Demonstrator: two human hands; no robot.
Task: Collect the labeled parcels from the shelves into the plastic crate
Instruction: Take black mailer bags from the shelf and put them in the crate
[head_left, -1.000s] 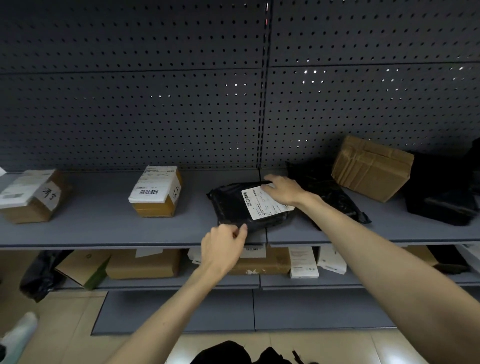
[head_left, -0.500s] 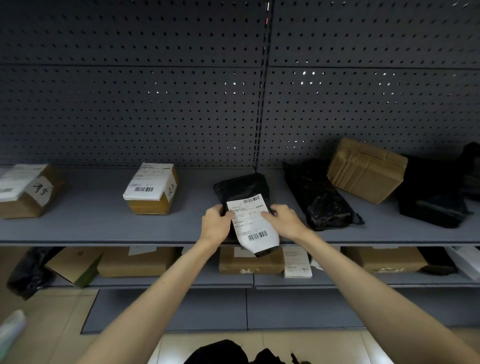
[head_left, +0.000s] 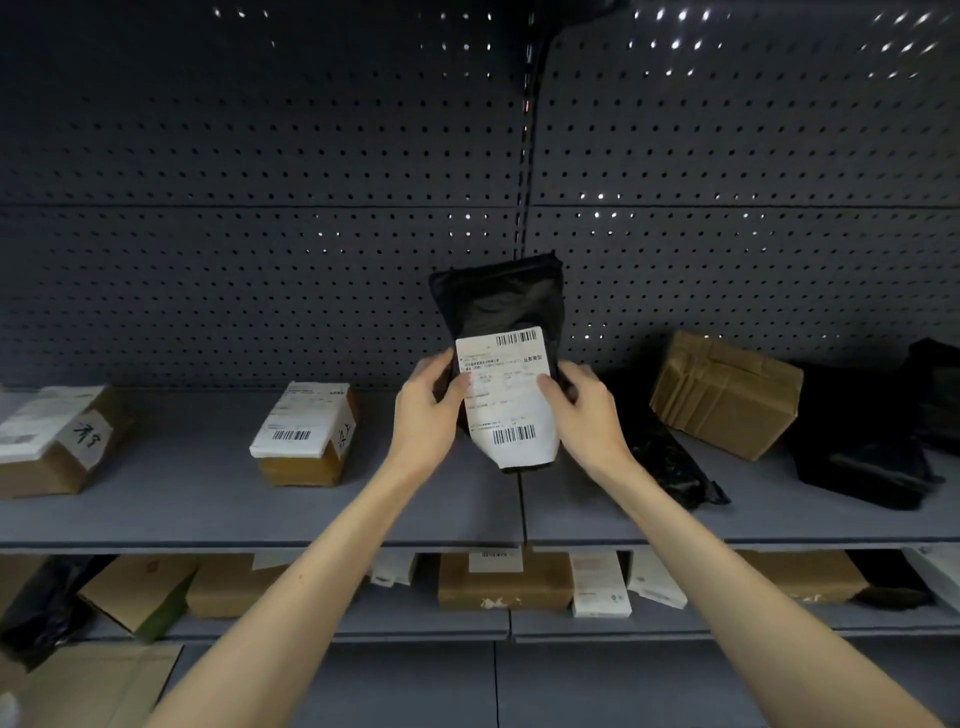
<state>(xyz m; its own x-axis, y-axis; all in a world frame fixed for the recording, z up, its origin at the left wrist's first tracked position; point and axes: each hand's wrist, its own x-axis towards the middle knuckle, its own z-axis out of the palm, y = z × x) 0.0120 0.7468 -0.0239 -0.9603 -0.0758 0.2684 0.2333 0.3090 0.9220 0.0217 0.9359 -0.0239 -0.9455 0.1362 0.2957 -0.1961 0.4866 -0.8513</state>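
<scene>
A black plastic mailer bag (head_left: 501, 306) with a white barcode label (head_left: 506, 400) stands upright in the air above the grey shelf (head_left: 208, 499). My left hand (head_left: 428, 410) grips its left edge and my right hand (head_left: 584, 408) grips its right edge, thumbs on the label. A labeled cardboard box (head_left: 306, 431) sits on the shelf to the left. Another labeled box (head_left: 52, 441) lies at the far left. The plastic crate is out of view.
A black bag (head_left: 670, 457), a taped brown box (head_left: 724, 395) and a dark bundle (head_left: 872, 441) lie on the shelf to the right. The lower shelf (head_left: 415, 623) holds several boxes and white packets. A perforated back panel (head_left: 260, 208) rises behind.
Both hands lifted the black mailer off the shelf, turned it upright and raised it, label facing me. The view tilted upward.
</scene>
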